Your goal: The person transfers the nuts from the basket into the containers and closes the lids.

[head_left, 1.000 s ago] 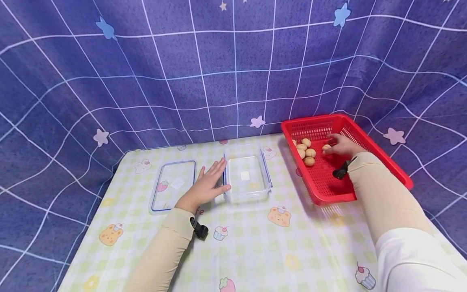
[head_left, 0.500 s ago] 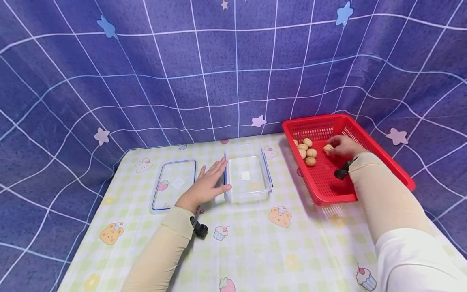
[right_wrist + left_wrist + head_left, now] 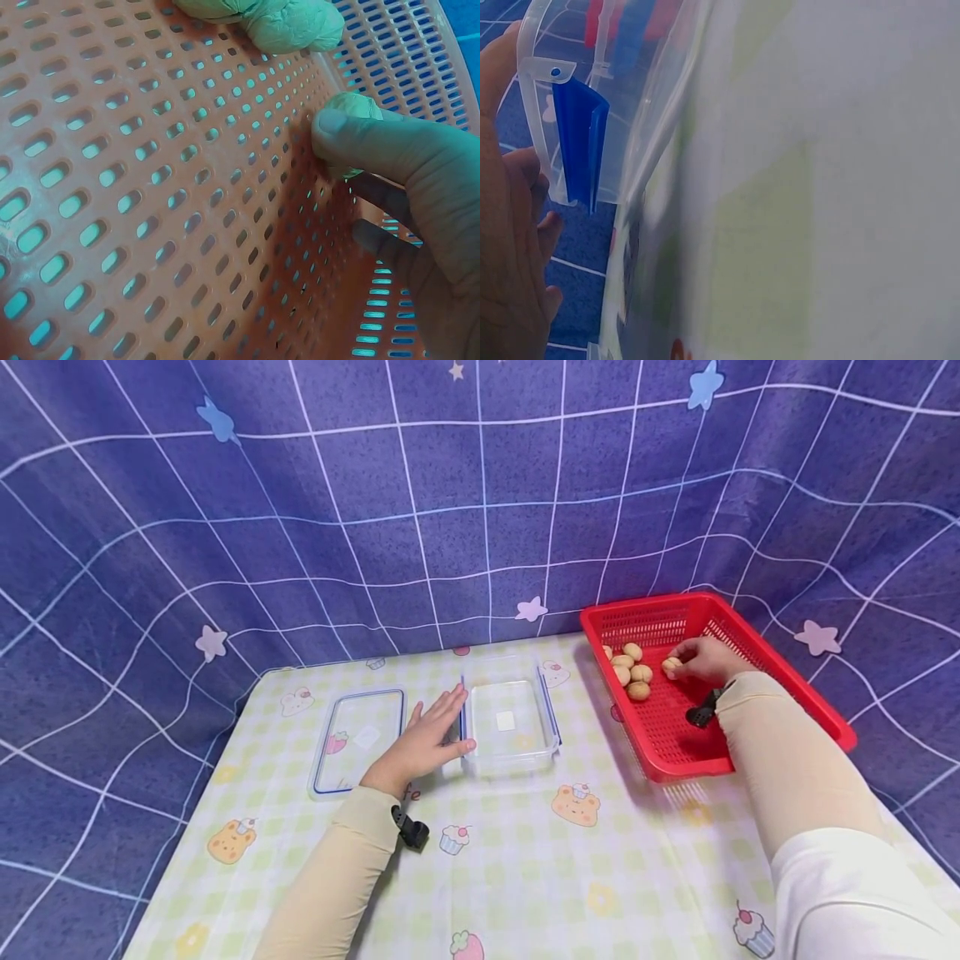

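Note:
In the head view, my right hand [image 3: 707,660] reaches into the red basket [image 3: 678,760] and pinches a walnut [image 3: 671,667] close to the basket floor. The right wrist view has the thumb pressed on this walnut [image 3: 352,106]; its far side is hidden by the fingers. Several other walnuts [image 3: 630,670] lie together at the basket's left side. My left hand [image 3: 422,745], fingers straight, rests against the left side of a clear plastic container [image 3: 510,762] with blue side flaps. One blue flap [image 3: 579,142] hangs down in the left wrist view.
Left of the container, a clear lid [image 3: 365,706] with a blue seal lies flat on the checked tablecloth [image 3: 517,877]. A blue curtain [image 3: 450,543] hangs behind the table. The basket's raised walls surround the right hand.
The fingers of my right hand have drawn in around the walnut, which has shifted only slightly. My left hand and the container stay where they were.

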A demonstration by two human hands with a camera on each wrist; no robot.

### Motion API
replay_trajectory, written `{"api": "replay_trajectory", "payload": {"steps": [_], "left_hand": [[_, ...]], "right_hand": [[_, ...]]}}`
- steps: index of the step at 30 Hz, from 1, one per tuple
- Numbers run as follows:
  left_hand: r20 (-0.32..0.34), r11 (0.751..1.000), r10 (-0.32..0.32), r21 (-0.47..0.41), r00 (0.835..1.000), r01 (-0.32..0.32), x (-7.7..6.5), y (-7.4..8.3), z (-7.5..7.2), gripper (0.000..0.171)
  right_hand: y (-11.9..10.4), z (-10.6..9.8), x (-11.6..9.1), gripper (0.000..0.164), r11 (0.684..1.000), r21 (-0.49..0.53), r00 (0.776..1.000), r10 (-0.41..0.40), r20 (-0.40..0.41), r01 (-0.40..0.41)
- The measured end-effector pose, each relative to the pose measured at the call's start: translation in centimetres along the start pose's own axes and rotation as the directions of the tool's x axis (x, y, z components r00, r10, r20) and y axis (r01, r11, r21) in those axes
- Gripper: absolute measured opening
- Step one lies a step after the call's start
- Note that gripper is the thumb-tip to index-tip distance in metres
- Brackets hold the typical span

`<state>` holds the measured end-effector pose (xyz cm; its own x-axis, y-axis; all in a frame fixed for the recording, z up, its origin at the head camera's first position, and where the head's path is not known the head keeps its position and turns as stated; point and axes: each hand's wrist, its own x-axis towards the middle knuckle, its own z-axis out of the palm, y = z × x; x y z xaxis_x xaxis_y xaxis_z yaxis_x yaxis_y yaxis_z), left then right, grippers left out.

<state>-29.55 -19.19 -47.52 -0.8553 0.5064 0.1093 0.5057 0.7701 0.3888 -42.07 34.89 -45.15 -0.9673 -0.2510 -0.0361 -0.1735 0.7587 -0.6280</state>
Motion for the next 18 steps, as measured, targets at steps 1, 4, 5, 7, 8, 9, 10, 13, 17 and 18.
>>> {"api": "replay_trajectory", "payload": {"steps": [1,4,5,7,8,9,10,13,17,18], "left_hand": [[0.000,1.000,0.000,-0.003,1.000,0.000,-0.01,0.03,-0.02,0.091],[0.000,1.000,0.002,-0.014,1.000,-0.002,-0.03,0.13,-0.12,0.091],[-0.002,1.000,0.002,-0.014,1.000,-0.002,-0.02,0.16,-0.14,0.091],[-0.004,1.000,0.004,-0.017,1.000,-0.004,-0.05,0.26,-0.26,0.091],[-0.006,1.000,0.004,-0.017,1.000,-0.004,-0.04,0.31,-0.32,0.091],[-0.007,1.000,0.003,-0.019,1.000,-0.003,-0.05,0.35,-0.38,0.091],[-0.009,1.000,0.004,-0.019,1.000,-0.004,-0.05,0.40,-0.43,0.090],[-0.010,1.000,0.004,-0.020,1.000,-0.004,-0.03,0.45,-0.53,0.090],[-0.011,1.000,0.003,-0.012,1.000,-0.003,0.04,0.40,-0.53,0.090],[-0.010,1.000,0.002,-0.011,1.000,-0.002,0.05,0.40,-0.54,0.091]], "right_hand": [[0.06,0.05,0.07,0.041,1.000,0.002,1.000,0.000,0.005,0.000],[0.16,0.15,0.23,0.040,1.000,0.002,1.000,-0.009,0.009,0.009],[0.14,0.20,0.25,0.038,1.000,0.003,1.000,-0.012,0.007,0.011],[0.13,0.28,0.28,0.035,1.000,0.011,1.000,-0.020,0.005,0.020],[0.15,0.31,0.28,0.033,1.000,0.018,1.000,-0.024,0.002,0.024],[0.23,0.33,0.34,0.032,0.999,0.025,1.000,-0.026,-0.001,0.026],[0.29,0.37,0.37,0.030,0.999,0.034,1.000,-0.026,-0.001,0.026],[0.60,0.42,0.52,0.029,0.998,0.046,1.000,-0.031,0.000,0.031],[0.66,0.41,0.60,0.034,0.998,0.045,0.999,-0.032,0.012,0.031],[0.63,0.41,0.60,0.036,0.999,0.042,0.999,-0.030,0.014,0.029]]}}
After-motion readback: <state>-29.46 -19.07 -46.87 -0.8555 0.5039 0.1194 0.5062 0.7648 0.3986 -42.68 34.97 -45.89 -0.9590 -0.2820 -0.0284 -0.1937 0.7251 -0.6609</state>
